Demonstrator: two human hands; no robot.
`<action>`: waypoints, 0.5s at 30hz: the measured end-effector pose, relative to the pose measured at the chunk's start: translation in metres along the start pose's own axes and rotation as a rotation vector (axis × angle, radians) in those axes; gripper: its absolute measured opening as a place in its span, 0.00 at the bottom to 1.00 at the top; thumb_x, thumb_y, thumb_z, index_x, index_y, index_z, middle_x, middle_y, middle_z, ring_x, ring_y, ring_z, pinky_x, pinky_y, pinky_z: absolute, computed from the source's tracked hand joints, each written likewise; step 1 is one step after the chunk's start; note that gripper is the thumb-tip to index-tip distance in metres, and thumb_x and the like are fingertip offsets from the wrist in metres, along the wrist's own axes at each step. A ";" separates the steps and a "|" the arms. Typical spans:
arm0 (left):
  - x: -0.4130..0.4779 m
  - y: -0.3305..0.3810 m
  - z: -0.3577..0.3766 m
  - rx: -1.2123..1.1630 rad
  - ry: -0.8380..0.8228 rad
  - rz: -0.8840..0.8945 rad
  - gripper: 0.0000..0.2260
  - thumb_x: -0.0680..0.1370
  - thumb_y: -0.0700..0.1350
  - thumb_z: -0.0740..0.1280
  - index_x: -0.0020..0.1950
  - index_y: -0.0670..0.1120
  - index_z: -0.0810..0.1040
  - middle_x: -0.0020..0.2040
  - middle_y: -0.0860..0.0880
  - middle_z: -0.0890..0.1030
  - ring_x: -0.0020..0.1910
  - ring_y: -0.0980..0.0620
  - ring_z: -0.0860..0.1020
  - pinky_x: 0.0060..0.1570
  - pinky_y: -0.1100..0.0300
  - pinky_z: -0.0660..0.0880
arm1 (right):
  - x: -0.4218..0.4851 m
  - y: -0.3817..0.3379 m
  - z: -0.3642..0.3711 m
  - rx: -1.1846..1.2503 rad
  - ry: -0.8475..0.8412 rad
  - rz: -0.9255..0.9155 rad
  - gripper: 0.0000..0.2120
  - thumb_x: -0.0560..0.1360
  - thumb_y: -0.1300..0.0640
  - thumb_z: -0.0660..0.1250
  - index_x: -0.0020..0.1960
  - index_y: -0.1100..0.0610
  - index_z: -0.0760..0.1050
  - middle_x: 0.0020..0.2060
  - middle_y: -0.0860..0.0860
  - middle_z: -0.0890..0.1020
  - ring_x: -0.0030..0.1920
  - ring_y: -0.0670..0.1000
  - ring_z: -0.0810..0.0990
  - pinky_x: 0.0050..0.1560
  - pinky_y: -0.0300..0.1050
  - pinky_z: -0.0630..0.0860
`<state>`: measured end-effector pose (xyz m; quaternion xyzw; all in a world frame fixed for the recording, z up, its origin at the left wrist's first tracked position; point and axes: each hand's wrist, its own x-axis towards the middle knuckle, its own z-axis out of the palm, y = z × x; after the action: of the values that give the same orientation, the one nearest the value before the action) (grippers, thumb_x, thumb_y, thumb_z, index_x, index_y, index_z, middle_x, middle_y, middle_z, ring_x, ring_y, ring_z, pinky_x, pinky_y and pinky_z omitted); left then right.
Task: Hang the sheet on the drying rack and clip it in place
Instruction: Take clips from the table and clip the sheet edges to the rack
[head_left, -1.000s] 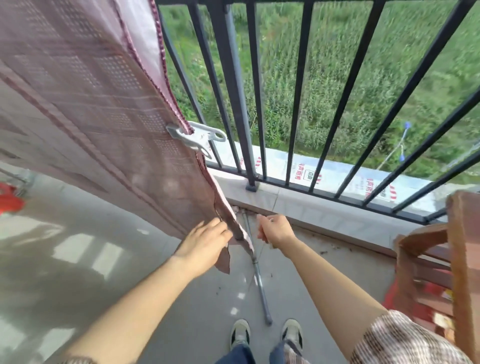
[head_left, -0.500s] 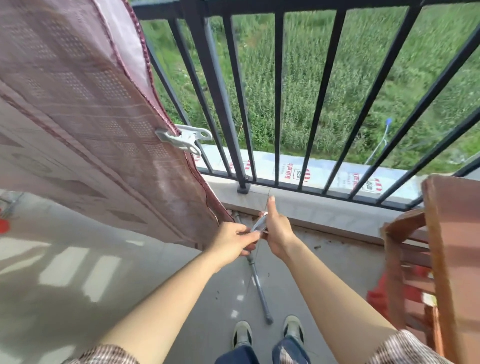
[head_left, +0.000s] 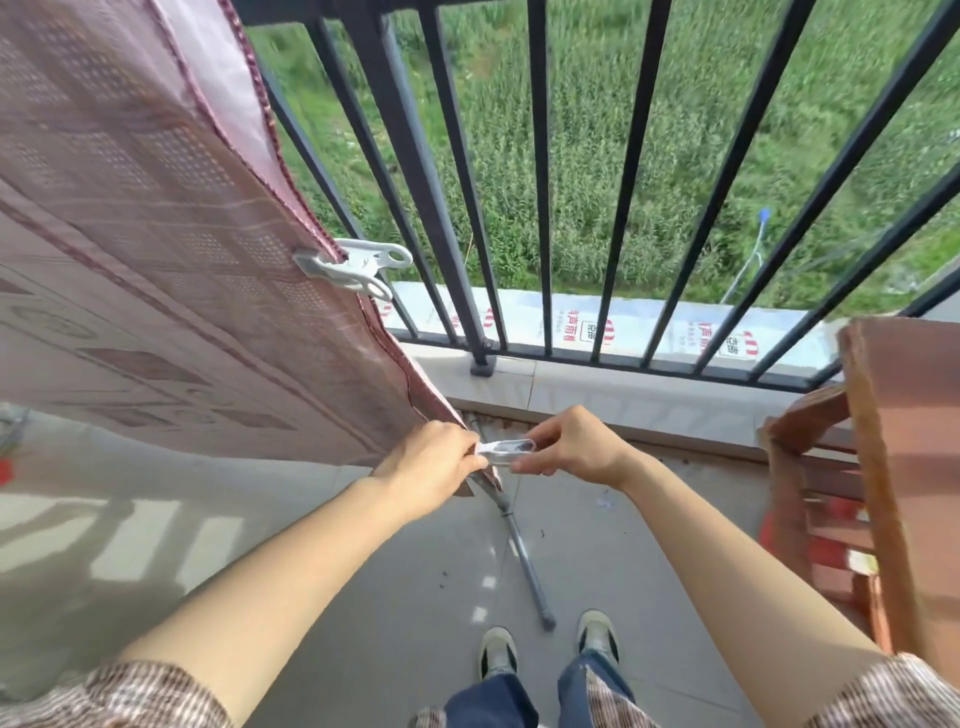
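From the head view, the pink sheet (head_left: 156, 249) is hanging across the upper left of the frame, a white clip (head_left: 358, 266) biting its edge at centre left. Near the centre, the left hand (head_left: 431, 467) is pinching the sheet's lower corner, fingers pressed together, while the right hand (head_left: 571, 447) is squeezing a clear clip (head_left: 506, 449) against that corner. Black railing bars (head_left: 540, 182) are standing just behind; a grey pole (head_left: 524, 551) is lying on the floor below, and a wooden chair (head_left: 904, 467) is crowding the right edge.

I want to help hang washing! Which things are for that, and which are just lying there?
For the job: sheet, white clip on its edge, clear clip in both hands, rack leg.
Just there: wooden chair, railing.
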<state>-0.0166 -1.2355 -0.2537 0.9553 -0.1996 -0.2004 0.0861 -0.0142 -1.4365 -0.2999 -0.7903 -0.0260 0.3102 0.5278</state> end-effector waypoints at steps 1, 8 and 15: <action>0.000 -0.002 0.001 0.316 0.055 0.166 0.08 0.77 0.46 0.63 0.48 0.44 0.80 0.40 0.50 0.78 0.46 0.49 0.75 0.43 0.55 0.72 | 0.002 0.004 -0.001 -0.028 0.061 0.035 0.12 0.66 0.49 0.77 0.36 0.59 0.83 0.27 0.49 0.75 0.29 0.46 0.69 0.31 0.40 0.66; 0.017 0.012 -0.009 1.461 -0.263 0.463 0.17 0.79 0.43 0.58 0.67 0.41 0.72 0.76 0.36 0.57 0.75 0.34 0.45 0.70 0.39 0.36 | 0.003 0.028 0.014 -0.006 0.224 0.180 0.14 0.65 0.48 0.77 0.38 0.59 0.84 0.26 0.49 0.69 0.28 0.48 0.62 0.28 0.40 0.60; 0.033 0.002 -0.021 1.245 -0.280 0.365 0.13 0.80 0.37 0.56 0.60 0.41 0.76 0.61 0.41 0.77 0.62 0.41 0.70 0.58 0.49 0.66 | 0.005 0.030 0.031 0.031 0.350 0.190 0.12 0.66 0.48 0.77 0.37 0.57 0.83 0.24 0.48 0.69 0.27 0.48 0.64 0.27 0.40 0.61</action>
<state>0.0197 -1.2491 -0.2457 0.7425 -0.4458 -0.1521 -0.4763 -0.0350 -1.4221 -0.3350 -0.8228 0.1456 0.2168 0.5048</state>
